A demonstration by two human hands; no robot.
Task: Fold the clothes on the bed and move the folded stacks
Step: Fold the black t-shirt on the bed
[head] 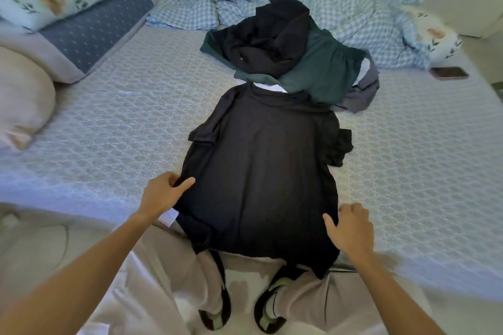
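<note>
Right now a black short-sleeved T-shirt (261, 171) lies spread flat on the patterned pale-blue mattress cover (122, 117), collar pointing away from the person, its hem hanging over the bed's near edge above the person's shoes. The left hand (163, 193) pinches the shirt's left side edge between thumb and curled fingers; the right hand (351, 228) does likewise on the right edge, lower down, thumb on top of the cloth.

Beyond the collar sits an unfolded heap: a crumpled black garment (269, 38) on top of a dark green garment (321, 71), with a grey piece of cloth (364, 92) poking out beneath. The green one touches or overlaps the shirt's collar, so a pull toward the body could, I think, drag that heap along or rumple the neckline.

The right sleeve (341, 148) is bunched rather than flat; folded in as it is, it would likely leave a lump. The hands grip at uneven heights, which risks a skewed fold. The overhanging hem could slide off the edge if both grips loosen. A dark phone (449, 73) lies well apart on the right.
</note>
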